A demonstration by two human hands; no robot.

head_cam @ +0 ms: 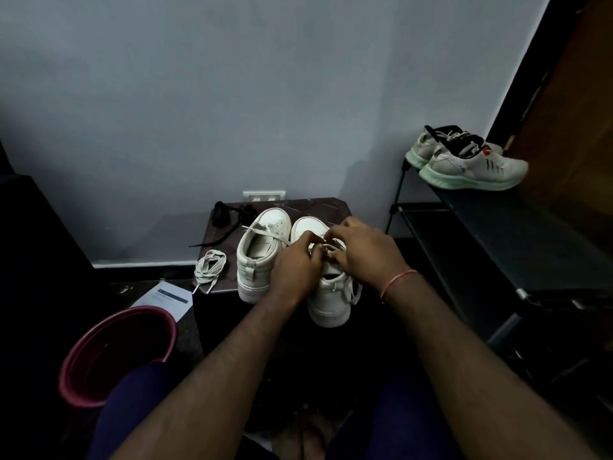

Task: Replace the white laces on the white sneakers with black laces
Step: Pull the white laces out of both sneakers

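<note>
The right-hand sneaker (326, 293) of the white pair sits heel toward the person on a small dark table (219, 234), and both hands are bunched over its lacing. The left hand (298, 267) comes in knuckles up, fingers curled and pressed together on a strand of the white lace (353, 292), which loops loosely down the shoe's right side. The right hand (361, 250) arches over from the far right, wrist bent, fingertips tucked down at the eyelets; it looks to be pinching lace too, though the fingertips are hidden under the knuckles and I cannot tell for sure. A thin red thread (398, 282) circles that wrist.

Just to the left, touching or nearly so, stands the other white sneaker (258, 254), smooth and leather-like, with a thick flat sole and its lace partly pulled loose across the tongue. Left of that lies a removed white lace (209, 268), flat and woven, coiled near the table's left edge. The black laces (229, 214) lie in a tangle at the far left corner, one end trailing off.

On the floor to the near left are a sheet of printed paper (167, 298) and a round pink plastic bucket (116, 353). At the far right, a black metal-framed rack (497, 210) carries a worn pair of running shoes (464, 161) with pale green soles.
</note>
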